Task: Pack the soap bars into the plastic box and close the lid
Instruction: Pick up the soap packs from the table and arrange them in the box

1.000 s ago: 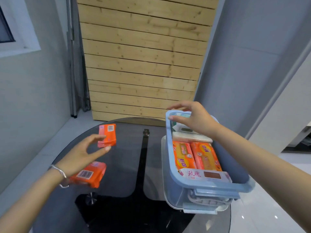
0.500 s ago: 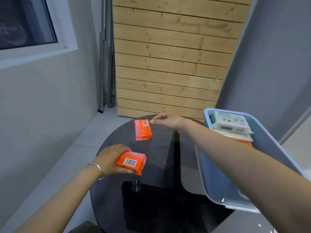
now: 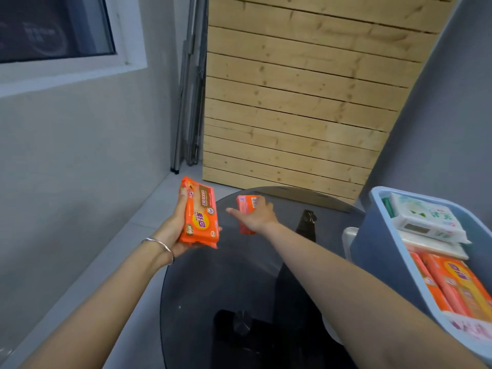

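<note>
Left hand (image 3: 174, 227) gripping an orange soap bar (image 3: 200, 214) lifted clear of the round glass worktop (image 3: 218, 278), right hand (image 3: 257, 215) fingers curled over a second orange soap bar (image 3: 245, 206) on the worktop, blue plastic box (image 3: 378, 251) at right, lid off, holding orange soap packs (image 3: 452, 283) and a white wipes pack (image 3: 423, 218).

Soft, even, cool light fills the frame with only faint shadows; the window (image 3: 53, 25) in the upper left looks dark. Wide-angle bending tilts lines toward the edges, the dark glass worktop (image 3: 213, 283) shows dull sheen, and detail is slightly soft
</note>
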